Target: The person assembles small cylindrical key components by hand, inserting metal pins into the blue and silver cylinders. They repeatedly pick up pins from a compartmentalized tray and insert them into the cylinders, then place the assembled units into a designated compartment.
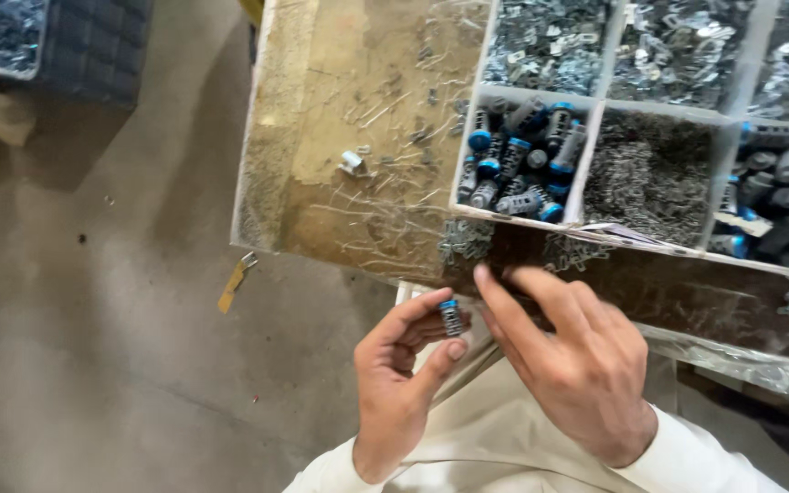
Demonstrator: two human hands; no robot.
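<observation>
Left hand [399,379] pinches a small blue-capped cylinder [451,317] while right hand [577,365], fingers loose and empty, reaches for clips [464,240] on the surface [358,137], so hold it steady.

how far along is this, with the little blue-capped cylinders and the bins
Done: nothing visibly finished that I can tell. In hand: the left hand pinches one blue-capped cylinder; the right hand reaches its fingers toward it. Left: a bin of cylinders and a bin of small wire pieces hold plenty.

Low in the frame, the left hand [401,370] pinches with curled fingers, thumb up. The right hand [570,358] lies beside it, back upward, forefinger stretched toward upper left.
</observation>
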